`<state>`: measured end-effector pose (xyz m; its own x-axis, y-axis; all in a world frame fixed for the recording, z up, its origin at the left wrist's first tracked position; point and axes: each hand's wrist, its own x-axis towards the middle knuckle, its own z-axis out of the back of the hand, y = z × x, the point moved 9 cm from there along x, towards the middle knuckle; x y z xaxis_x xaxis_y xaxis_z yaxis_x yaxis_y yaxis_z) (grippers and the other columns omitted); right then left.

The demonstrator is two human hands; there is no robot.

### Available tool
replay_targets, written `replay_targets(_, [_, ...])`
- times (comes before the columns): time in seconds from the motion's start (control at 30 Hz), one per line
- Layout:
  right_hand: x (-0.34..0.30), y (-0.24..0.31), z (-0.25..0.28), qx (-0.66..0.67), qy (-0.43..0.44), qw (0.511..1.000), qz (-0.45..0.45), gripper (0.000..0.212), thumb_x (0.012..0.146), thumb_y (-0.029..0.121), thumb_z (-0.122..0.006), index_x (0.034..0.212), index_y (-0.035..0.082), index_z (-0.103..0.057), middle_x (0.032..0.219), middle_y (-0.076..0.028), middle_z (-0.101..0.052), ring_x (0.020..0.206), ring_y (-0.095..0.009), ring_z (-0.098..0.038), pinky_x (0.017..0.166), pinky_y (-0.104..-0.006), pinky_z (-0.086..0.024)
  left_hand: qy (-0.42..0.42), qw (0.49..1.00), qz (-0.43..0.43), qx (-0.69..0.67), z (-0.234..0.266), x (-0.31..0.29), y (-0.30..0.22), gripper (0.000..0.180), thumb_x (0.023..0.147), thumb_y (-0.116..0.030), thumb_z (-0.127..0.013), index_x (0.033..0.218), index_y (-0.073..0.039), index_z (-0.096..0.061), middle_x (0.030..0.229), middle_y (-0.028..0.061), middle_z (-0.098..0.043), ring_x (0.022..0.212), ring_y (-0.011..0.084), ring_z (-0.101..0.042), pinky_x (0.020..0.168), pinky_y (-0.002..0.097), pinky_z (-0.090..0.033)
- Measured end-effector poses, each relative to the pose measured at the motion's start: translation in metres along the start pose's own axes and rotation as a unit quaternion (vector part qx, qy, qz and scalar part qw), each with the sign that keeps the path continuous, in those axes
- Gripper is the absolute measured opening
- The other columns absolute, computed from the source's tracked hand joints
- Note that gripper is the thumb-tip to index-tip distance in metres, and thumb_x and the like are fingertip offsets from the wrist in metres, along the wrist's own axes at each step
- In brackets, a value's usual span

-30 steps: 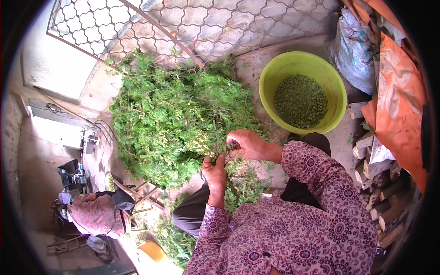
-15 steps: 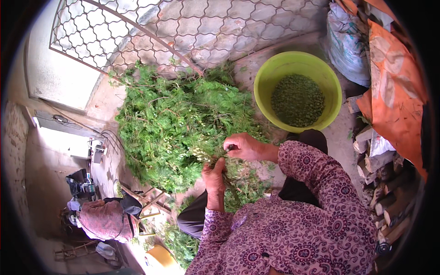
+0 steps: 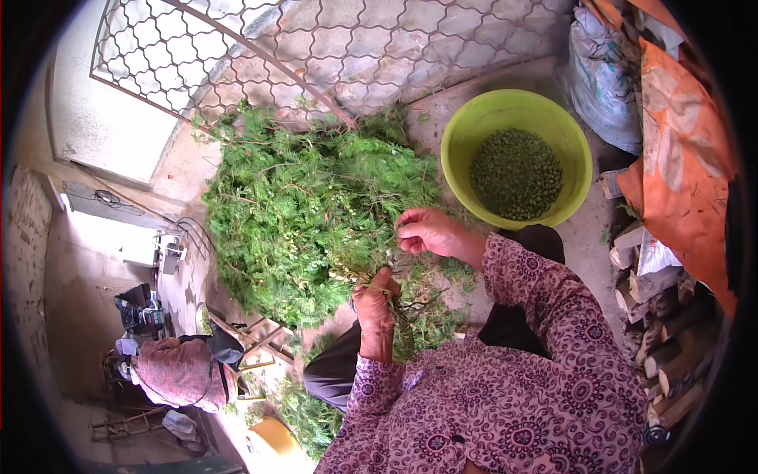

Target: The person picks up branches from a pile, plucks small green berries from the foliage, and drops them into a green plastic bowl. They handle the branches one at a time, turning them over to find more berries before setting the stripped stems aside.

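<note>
My left hand (image 3: 374, 314) is closed around a leafy sprig (image 3: 344, 270), whose thin stems trail out below the fist. Up and to the right, my right hand (image 3: 430, 232) is held with fingertips pinched together, apart from the sprig; whatever is between them is too small to make out. Both hands hover over the near right edge of a large heap of feathery green branches (image 3: 292, 189). Pale little fruits dot parts of that heap. Beyond my right hand stands a yellow-green tub (image 3: 452, 158) with many small round green fruits (image 3: 517, 178) in its bottom.
A wavy metal mesh (image 3: 379, 47) bounds the far side. On the right are a white woven sack (image 3: 602, 87), an orange sheet (image 3: 683, 150) and stacked firewood (image 3: 671, 355). At left, cloth covers a chair (image 3: 178, 375); a yellow container (image 3: 272, 434) sits near it.
My right hand has moved slightly up and right, away from the sprig. My left hand still grips the sprig and has shifted a little, its wrist turned.
</note>
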<state>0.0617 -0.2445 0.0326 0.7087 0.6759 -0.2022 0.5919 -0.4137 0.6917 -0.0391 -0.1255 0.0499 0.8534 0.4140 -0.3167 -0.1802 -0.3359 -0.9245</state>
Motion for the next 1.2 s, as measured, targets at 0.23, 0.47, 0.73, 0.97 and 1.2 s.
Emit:
replay_targets(0.23, [-0.007, -0.023, -0.022, -0.045, 0.12, 0.989, -0.078, 0.019, 0.081, 0.018, -0.059, 0.091, 0.003, -0.052, 0.074, -0.006, -0.059, 0.063, -0.013, -0.057, 0.052, -0.0229, -0.044, -0.026, 0.999, -0.044, -0.011, 0.013, 0.003, -0.01, 0.005, 0.073, -0.002, -0.064, 0.077, -0.003, -0.061, 0.069, 0.0014, -0.059, 0.051, 0.0081, -0.05, 0.046, 0.0204, -0.038])
replay_targets(0.47, [-0.018, -0.007, -0.035, -0.194, 0.103, 0.976, -0.011, 0.027, 0.079, 0.025, -0.064, 0.09, 0.003, -0.053, 0.075, -0.004, -0.058, 0.062, -0.012, -0.057, 0.051, -0.0219, -0.043, -0.032, 0.994, -0.091, 0.041, -0.004, -0.007, -0.02, 0.015, 0.073, -0.002, -0.064, 0.088, -0.005, -0.06, 0.078, -0.0013, -0.059, 0.059, 0.0058, -0.051, 0.048, 0.0191, -0.037])
replay_targets(0.73, [-0.016, -0.019, -0.04, -0.068, 0.134, 0.988, -0.046, 0.013, 0.08, 0.011, -0.06, 0.088, 0.003, -0.054, 0.071, -0.006, -0.059, 0.06, -0.012, -0.057, 0.051, -0.0217, -0.045, 0.05, 0.998, 0.019, -0.028, -0.001, -0.001, 0.006, 0.009, 0.076, -0.007, -0.061, 0.084, -0.003, -0.058, 0.077, 0.002, -0.059, 0.062, 0.0106, -0.053, 0.051, 0.0225, -0.039])
replay_targets(0.97, [-0.024, -0.012, -0.054, 0.065, 0.229, 0.969, -0.059, 0.008, 0.081, 0.004, -0.055, 0.088, 0.002, -0.055, 0.072, -0.007, -0.06, 0.061, -0.013, -0.058, 0.052, -0.0216, -0.046, 0.126, 0.973, 0.08, -0.175, -0.043, -0.022, -0.007, 0.018, 0.078, -0.017, -0.058, 0.07, -0.003, -0.05, 0.058, -0.0011, -0.041, 0.048, 0.0092, -0.034, 0.048, 0.0243, -0.028])
replay_targets(1.2, [-0.023, -0.005, -0.047, 0.105, 0.229, 0.966, -0.066, 0.009, 0.084, 0.01, -0.051, 0.085, 0.002, -0.055, 0.075, -0.008, -0.058, 0.063, -0.011, -0.054, 0.047, -0.0201, -0.041, 0.172, 0.96, 0.042, -0.217, -0.039, -0.012, -0.014, 0.032, 0.08, -0.016, -0.056, 0.056, -0.012, -0.035, 0.051, -0.0044, -0.026, 0.046, 0.0093, -0.027, 0.048, 0.025, -0.025])
